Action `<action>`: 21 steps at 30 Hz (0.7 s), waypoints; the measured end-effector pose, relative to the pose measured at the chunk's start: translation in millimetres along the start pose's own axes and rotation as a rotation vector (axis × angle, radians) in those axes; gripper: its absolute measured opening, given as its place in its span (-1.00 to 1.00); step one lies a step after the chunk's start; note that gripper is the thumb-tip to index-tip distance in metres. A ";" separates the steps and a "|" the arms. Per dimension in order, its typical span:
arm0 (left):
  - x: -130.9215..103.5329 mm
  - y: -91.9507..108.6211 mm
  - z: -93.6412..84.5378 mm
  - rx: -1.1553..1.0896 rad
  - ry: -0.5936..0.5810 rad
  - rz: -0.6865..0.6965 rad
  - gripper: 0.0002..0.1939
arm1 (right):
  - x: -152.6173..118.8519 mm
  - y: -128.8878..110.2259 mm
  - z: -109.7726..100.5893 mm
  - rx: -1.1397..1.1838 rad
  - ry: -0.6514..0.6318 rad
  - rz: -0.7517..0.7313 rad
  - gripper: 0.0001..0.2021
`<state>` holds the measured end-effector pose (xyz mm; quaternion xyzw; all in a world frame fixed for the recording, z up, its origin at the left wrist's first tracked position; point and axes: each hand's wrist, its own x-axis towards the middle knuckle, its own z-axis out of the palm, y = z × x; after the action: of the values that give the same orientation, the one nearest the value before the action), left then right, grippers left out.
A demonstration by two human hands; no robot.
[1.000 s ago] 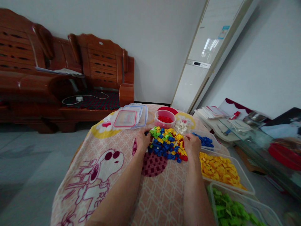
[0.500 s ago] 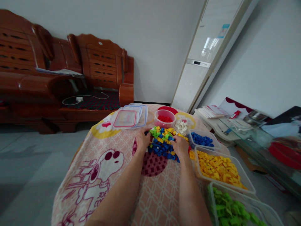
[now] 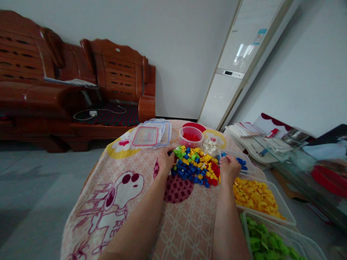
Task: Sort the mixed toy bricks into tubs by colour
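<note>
My left hand point(image 3: 165, 162) is at the left edge of a heap of mixed toy building blocks point(image 3: 189, 168), its thumb and fingers closed round a small dark blue block point(image 3: 170, 153). The heap holds blue, yellow, green and red pieces on the tablecloth. To its right, my right hand point(image 3: 230, 168) hangs over a clear tub point(image 3: 252, 165) of blue blocks point(image 3: 242, 163), fingers pinched together. Blue shows beside those fingertips, but whether it is held or lies in the tub I cannot tell.
Behind the heap stand a pink-tinted round tub point(image 3: 191, 143) of red blocks and a pile of white blocks point(image 3: 210, 145). Tubs of yellow blocks point(image 3: 257, 195) and green blocks point(image 3: 268, 240) line the right side. Clear lids point(image 3: 145, 136) lie at the back left.
My right hand has moved right, from the heap to above the tub of blue blocks, uncovering red and yellow pieces. My left hand stays at the heap's left edge.
</note>
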<state>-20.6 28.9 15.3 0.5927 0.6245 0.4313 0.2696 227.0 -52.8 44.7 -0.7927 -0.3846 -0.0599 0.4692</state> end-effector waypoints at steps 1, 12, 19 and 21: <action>0.1 -0.3 0.2 -0.004 -0.001 0.004 -0.65 | 1.9 2.4 -1.3 0.008 0.025 0.021 -0.53; -1.7 0.5 -0.8 0.003 -0.003 0.004 -0.64 | -6.3 -8.8 9.4 0.154 -0.235 0.021 -0.55; -2.2 2.3 -1.5 0.005 0.007 -0.008 -0.65 | -25.5 -36.6 16.2 -0.063 -0.383 -0.196 -0.64; -2.5 2.4 -1.8 0.004 0.005 -0.004 -0.65 | -32.4 -43.9 17.8 -0.189 -0.426 -0.263 -0.67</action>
<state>-20.5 25.9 17.8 0.5907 0.6273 0.4310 0.2678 170.4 -45.1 50.8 -0.7709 -0.5672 0.0122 0.2897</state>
